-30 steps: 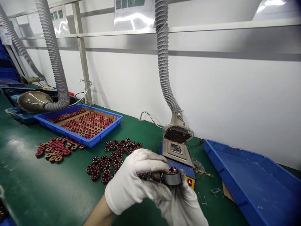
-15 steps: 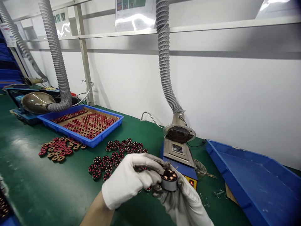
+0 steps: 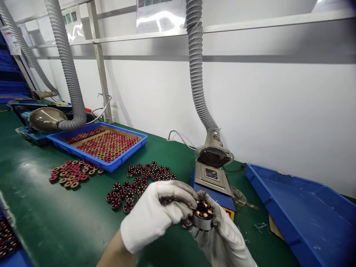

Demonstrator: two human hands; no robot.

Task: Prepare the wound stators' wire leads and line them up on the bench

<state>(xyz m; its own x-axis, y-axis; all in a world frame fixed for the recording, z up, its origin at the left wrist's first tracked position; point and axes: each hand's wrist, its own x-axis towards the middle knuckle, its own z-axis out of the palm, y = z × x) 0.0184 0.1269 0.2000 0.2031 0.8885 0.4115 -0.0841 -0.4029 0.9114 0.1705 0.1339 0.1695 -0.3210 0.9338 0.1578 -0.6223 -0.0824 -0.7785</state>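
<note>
A round motor stator (image 3: 204, 218) with copper windings inside a grey metal ring is held up between my hands, its open face tilted upward. My right hand (image 3: 226, 235), in a white glove with darkened fingertips, wraps the ring from the right and below. On the other side, my gloved left hand (image 3: 158, 211) pinches the rim with fingers bent; its fingertips are partly hidden. Below those fingers shows part of another dark round piece (image 3: 186, 223). Behind my left hand, several ringed stators with red and copper windings (image 3: 129, 196) stand on the green bench.
Just beyond my hands is a solder pot (image 3: 213, 178) under a fume extraction hose (image 3: 197, 66). An angled blue tray (image 3: 303, 207) lies on the right. Farther left, another blue tray (image 3: 118, 163) holds rows of stators, with a loose pile (image 3: 73, 174) before it.
The stator has moved slightly right and down in my hands, and its windings face me a little more. My view has shifted slightly.
</note>
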